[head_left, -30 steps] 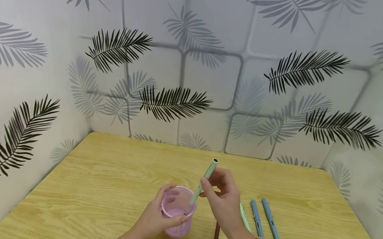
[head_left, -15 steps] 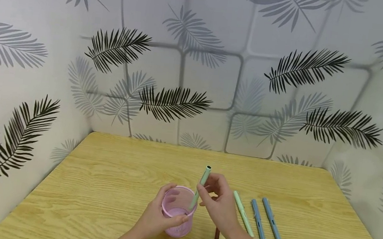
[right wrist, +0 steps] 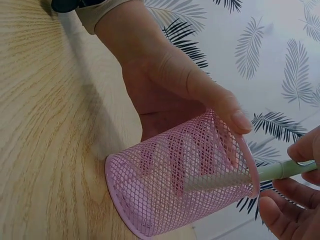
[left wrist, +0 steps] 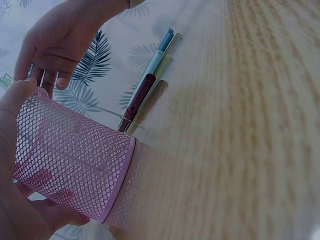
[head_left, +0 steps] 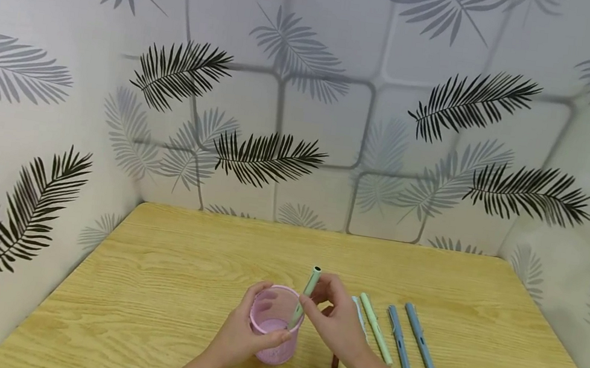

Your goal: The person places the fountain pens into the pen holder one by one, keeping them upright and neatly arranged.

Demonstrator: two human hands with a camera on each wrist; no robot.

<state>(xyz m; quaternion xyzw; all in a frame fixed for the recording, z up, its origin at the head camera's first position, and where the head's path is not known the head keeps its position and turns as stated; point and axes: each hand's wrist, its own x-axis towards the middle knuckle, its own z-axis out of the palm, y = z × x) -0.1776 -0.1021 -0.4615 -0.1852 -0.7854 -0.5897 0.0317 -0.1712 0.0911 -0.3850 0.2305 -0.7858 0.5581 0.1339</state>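
One pink mesh cup (head_left: 274,326) sits near the front middle of my wooden table (head_left: 165,266), and that's the only container in sight. My left hand (head_left: 240,336) is wrapped around it, thumb at the rim and fingers curled round the far side, holding it upright on the table. Inside it there's just the lower end of one green pen (head_left: 304,294): it leans in over the right side of the rim, with most of its length sticking up and out. My right hand (head_left: 336,325) pinches that pen between thumb and fingertips just above the rim, so the two hands are close together but each clamped on its own thing.

Moving right from there, I count a dark red pen (head_left: 334,361) mostly hidden behind my right wrist, then a pale pen (head_left: 358,308) peeking out beside the hand, a second green pen (head_left: 376,328), and two blue pens (head_left: 400,343) lying side by side, all flat on the table and roughly parallel.

View differences: the right wrist camera looks through the mesh and shows the pen's tip (right wrist: 200,184) inside the cup, hanging above the bottom rather than resting on it, which the head view can't tell me. The left wrist camera gives the dark red pen in full, lying just beside the cup's base, but doesn't show the held pen at all.
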